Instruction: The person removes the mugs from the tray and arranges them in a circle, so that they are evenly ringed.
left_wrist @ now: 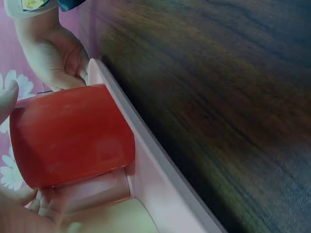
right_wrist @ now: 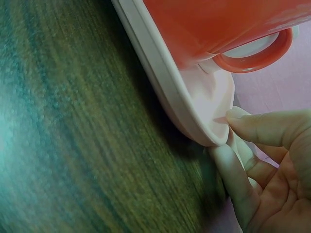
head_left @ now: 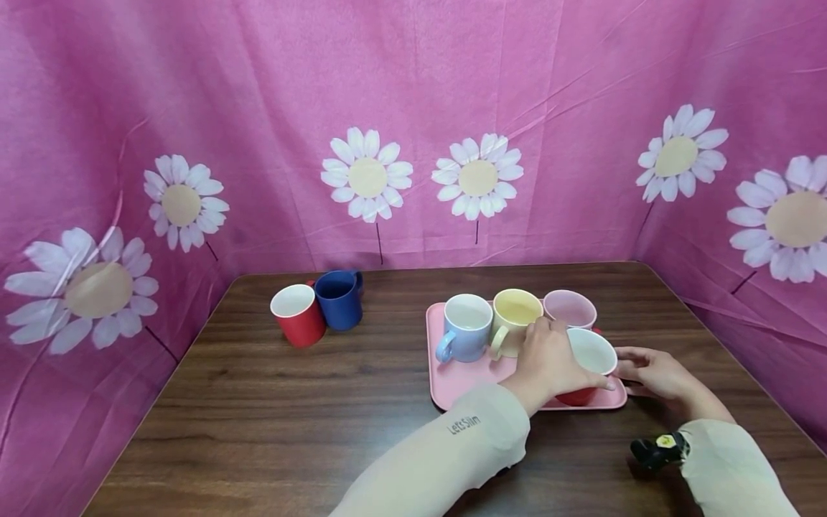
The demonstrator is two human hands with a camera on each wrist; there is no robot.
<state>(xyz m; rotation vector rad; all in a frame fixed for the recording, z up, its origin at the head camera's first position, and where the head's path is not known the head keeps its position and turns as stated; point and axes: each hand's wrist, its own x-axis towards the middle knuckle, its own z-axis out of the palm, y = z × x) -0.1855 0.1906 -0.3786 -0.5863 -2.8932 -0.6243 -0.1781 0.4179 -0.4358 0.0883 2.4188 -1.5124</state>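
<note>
Nearest the camera you've got two beige-sleeved forearms coming in over the dark wood-grain table (head_left: 291, 402), with a small black wrist camera (head_left: 657, 450) strapped on the right one.

The left hand (head_left: 549, 362) is wrapped around the red ceramic mug with a white inside (head_left: 589, 359), fingers curled around its side, so it's properly gripping it. That mug sits at the near right corner of the flat pink plastic tray (head_left: 461, 380); from the left wrist view its red wall (left_wrist: 73, 138) is down on the tray floor, tight up against the near rim.

The right hand (head_left: 652, 373) is just right of the mug, at the tray's right corner. In the right wrist view its thumb and fingertips (right_wrist: 252, 121) pinch the tray's rounded lip (right_wrist: 214, 131), so it's holding the tray, not the mug. The mug's red handle (right_wrist: 252, 53) points that way.

Further back on the tray, left to right: a light blue mug (head_left: 465, 327), a pale yellow mug (head_left: 515, 319) and a pale pink mug (head_left: 570, 309), all upright and close together.

Off to the far left, well apart from the tray, a second red mug (head_left: 298, 314) and a dark blue mug (head_left: 339, 298) stand touching each other.

Behind it all hangs a pink cloth backdrop with white daisies (head_left: 413, 129).
</note>
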